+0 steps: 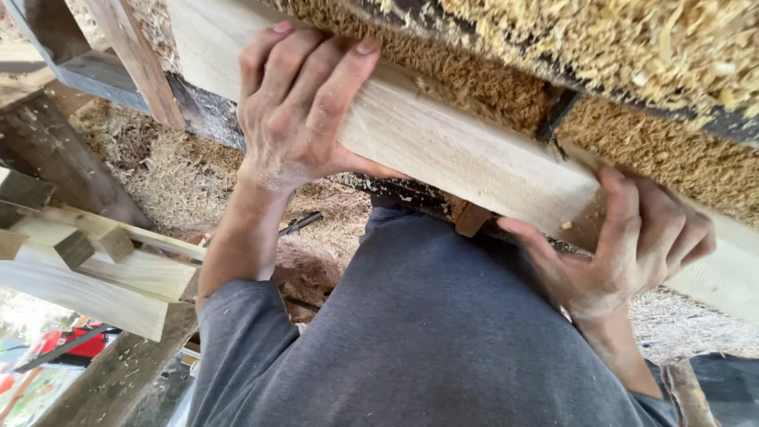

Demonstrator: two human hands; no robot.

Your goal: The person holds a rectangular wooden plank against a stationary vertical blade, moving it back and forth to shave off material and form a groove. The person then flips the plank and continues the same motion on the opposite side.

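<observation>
- Pale wooden plank (466, 154) running from the upper left of the frame down to the right edge, lying along the edge of a sawdust-covered surface (632, 47).
- Left hand (296, 103) at upper centre-left, laid over the plank, fingers (336, 79) spread and curled over its far edge, thumb tucked beneath; gripping the plank.
- Right hand (632, 245) at the right of the frame, lower down the same plank, fingers (621, 205) wrapped over the near face, thumb stretched out toward the left along the lower edge; gripping the plank too.
- Both hands dusted with fine sawdust, well apart along the plank.
- Small wooden block (470, 217) just under the plank at centre, between the two hands.
- Grey shirt (443, 332) filling the lower middle of the frame, sleeves reaching to the forearms.
- Sawdust heap (166, 170) on the ground at centre-left, below the left wrist.
- Dark metal tool (300, 223) lying on the sawdust beside the left forearm; kind too small to tell.
- Stack of pale cut boards (95, 273) with short square offcuts (75, 247) on top, at lower left.
- Weathered dark beams (55, 150) at upper left.
- Red object (75, 344) in the lower left corner, partly hidden.
</observation>
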